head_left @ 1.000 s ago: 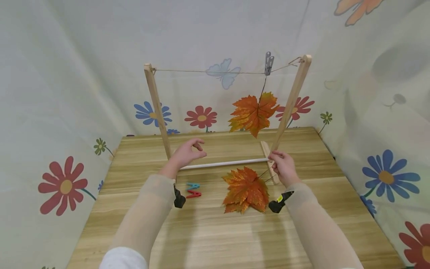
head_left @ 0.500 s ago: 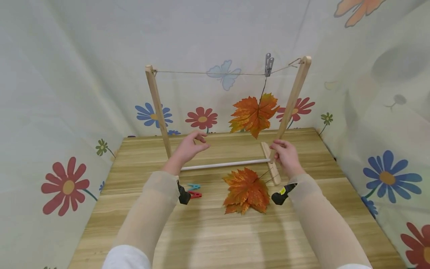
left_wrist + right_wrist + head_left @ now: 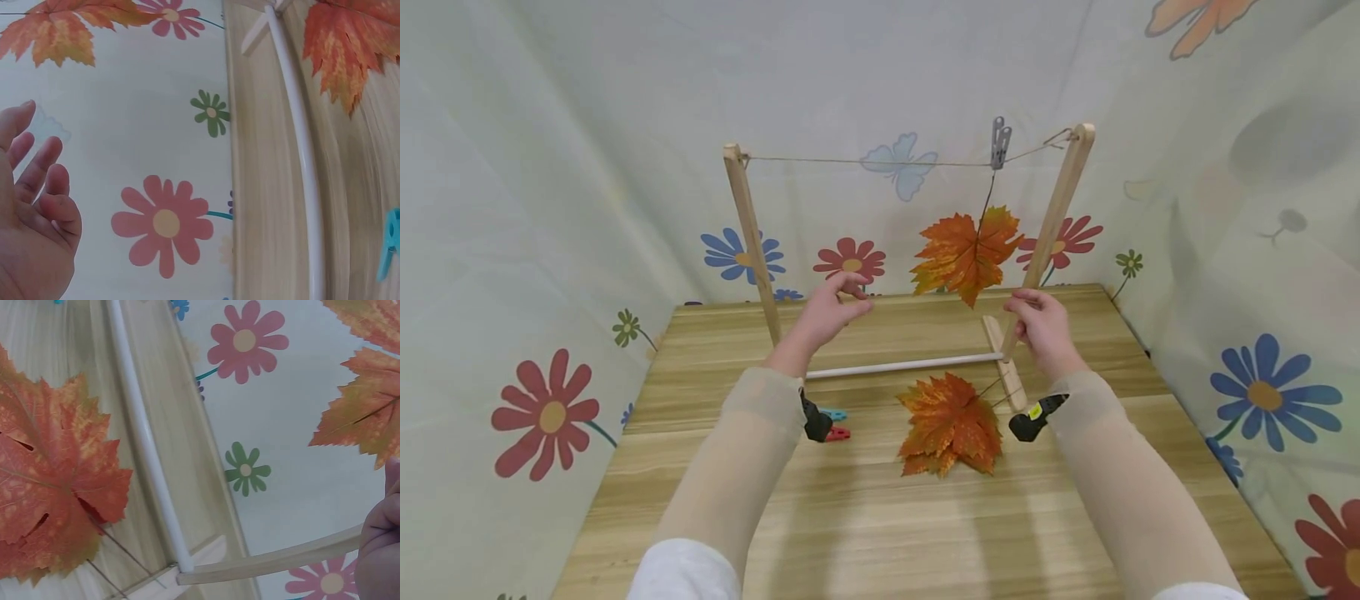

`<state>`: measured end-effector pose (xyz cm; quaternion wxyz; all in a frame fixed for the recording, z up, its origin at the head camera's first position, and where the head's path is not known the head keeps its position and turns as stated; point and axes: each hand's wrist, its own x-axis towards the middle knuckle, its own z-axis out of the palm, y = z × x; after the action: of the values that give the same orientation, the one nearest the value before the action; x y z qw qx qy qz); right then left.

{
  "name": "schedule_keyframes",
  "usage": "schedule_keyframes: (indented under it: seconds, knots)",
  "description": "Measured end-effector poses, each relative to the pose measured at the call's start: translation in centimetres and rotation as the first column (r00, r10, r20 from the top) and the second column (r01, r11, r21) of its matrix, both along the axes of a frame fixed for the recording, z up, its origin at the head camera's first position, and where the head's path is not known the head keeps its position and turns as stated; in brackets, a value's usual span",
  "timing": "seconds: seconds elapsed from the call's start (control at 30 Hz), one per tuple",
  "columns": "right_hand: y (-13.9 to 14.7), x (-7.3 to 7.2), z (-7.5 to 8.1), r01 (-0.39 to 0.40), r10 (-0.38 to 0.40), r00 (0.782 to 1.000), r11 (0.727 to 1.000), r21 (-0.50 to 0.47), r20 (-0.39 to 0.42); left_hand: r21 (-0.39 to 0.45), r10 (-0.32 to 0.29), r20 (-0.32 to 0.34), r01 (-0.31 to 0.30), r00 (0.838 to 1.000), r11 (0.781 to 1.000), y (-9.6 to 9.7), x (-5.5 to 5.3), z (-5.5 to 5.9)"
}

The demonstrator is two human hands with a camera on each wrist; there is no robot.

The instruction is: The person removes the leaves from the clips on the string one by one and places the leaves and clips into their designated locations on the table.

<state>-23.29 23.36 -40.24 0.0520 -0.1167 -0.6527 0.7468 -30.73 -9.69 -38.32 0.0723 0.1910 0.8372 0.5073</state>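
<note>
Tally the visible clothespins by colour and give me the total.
Grey clothespin: 1, clipped on the string
Teal clothespin: 1, on the table
Red clothespin: 1, on the table
Total: 3

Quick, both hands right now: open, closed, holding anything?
Left hand: open and relaxed, holding nothing.
Right hand: overlaps the right wooden post in the head view; whether it grips anything cannot be told.

On the table [image 3: 880, 517], two clothespins [image 3: 839, 434] lay at nine o'clock from the maple leaves [image 3: 951, 425]. At twelve, another leaf [image 3: 967, 258] hung below the string [image 3: 820, 159].
</note>
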Motion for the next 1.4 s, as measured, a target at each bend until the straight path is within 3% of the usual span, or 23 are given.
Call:
schedule_keyframes:
  seconds: [0.53, 0.93, 1.4]
  knots:
    - [0.0, -1.0, 2.9, 0.032, -0.027, 0.998, 0.994, 0.106, -0.048, 0.049, 0.015, 0.02, -0.016, 1.0, 0.999, 1.3, -0.1, 2.3]
    - [-0.5, -1.7, 5.1, 0.044, -0.028, 0.997, 0.967, 0.25, -0.065, 0.033, -0.044, -0.063, 0.046, 0.997, 0.998, 1.7, -0.3, 5.1]
    - [-1.2, -2.4, 7.4, 0.049, -0.02, 0.994, 0.962, 0.27, -0.106, -0.003, -0.104, -0.092, 0.104, 0.99, 0.995, 4.4, 0.0, 8.5]
